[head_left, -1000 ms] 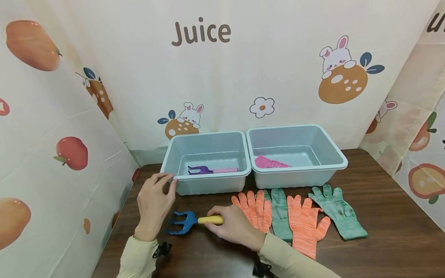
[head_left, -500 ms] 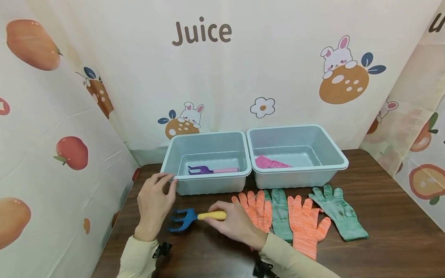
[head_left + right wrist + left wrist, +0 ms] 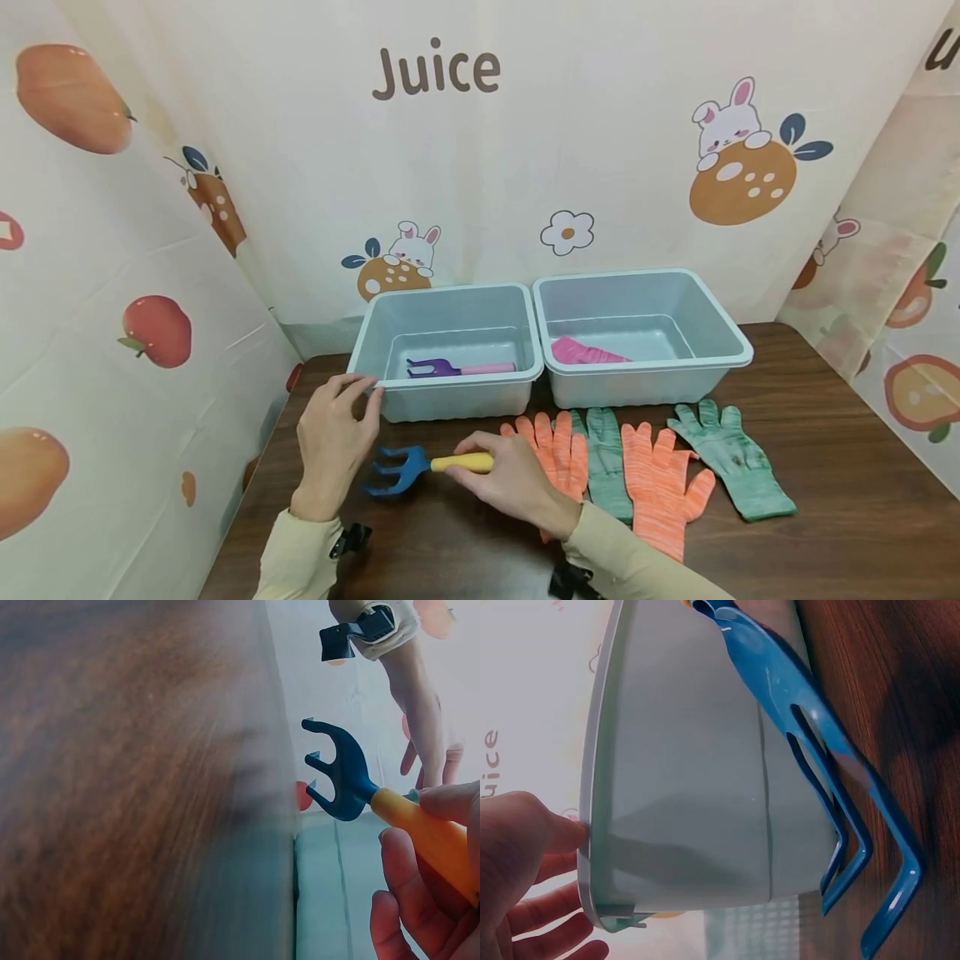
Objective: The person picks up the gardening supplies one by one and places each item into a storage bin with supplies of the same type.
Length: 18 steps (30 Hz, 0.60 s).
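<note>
Pinching a blue fork [image 3: 408, 471] by its yellow handle [image 3: 459, 462], the right hand [image 3: 521, 485] holds it over the table [image 3: 450, 558]; the left hand [image 3: 334, 437] grips the left tub's [image 3: 453, 403] rim beyond. A loose pinch could let the fork twist, its prongs [image 3: 911, 874] catching the tub.

Left hand [image 3: 335, 437] pinching; right hand [image 3: 517, 483] gripping with curled fingers [image 3: 409, 889], back upward; hands apart.

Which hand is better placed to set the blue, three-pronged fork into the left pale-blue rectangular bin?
Probably the right hand: it grips the blue fork by its yellow handle, whereas the left hand holds the pale-blue bin by its rim.
</note>
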Each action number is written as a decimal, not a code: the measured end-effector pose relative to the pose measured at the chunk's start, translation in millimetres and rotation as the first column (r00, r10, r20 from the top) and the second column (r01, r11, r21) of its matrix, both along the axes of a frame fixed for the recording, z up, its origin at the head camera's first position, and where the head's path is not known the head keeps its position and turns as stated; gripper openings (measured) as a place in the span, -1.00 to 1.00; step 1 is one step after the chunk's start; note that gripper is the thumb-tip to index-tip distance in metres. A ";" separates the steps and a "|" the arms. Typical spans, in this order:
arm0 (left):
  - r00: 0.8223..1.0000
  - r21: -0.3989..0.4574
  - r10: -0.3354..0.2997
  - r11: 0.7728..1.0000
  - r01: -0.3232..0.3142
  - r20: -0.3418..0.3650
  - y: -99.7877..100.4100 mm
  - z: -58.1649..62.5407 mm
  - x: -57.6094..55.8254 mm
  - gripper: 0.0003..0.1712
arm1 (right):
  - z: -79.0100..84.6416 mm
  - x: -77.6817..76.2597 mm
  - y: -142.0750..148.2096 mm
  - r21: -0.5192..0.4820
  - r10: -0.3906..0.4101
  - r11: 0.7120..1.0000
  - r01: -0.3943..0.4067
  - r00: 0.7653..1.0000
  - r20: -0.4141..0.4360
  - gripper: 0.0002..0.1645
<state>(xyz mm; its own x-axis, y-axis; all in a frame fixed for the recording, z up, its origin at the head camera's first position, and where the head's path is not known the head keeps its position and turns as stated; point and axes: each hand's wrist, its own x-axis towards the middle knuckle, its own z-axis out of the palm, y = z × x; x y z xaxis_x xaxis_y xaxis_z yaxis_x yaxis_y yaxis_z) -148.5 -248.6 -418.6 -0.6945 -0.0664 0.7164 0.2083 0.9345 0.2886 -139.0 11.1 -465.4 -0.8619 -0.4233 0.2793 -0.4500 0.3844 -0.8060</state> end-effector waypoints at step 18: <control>1.000 0.002 0.003 1.000 -0.003 -0.001 -0.2 -0.4 -0.3 -0.76 | 3.9 -2.2 6.2 -0.023 -0.010 1.000 0.011 1.000 0.004 -0.79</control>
<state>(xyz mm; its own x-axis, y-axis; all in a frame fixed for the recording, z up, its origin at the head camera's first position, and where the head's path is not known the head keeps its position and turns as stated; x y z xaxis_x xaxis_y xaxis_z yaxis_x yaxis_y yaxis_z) -148.8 -248.8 -419.0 -0.6939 -0.0699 0.7166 0.2061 0.9343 0.2907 -141.2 17.3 -461.5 -0.8673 -0.4079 0.2854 -0.4430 0.3708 -0.8162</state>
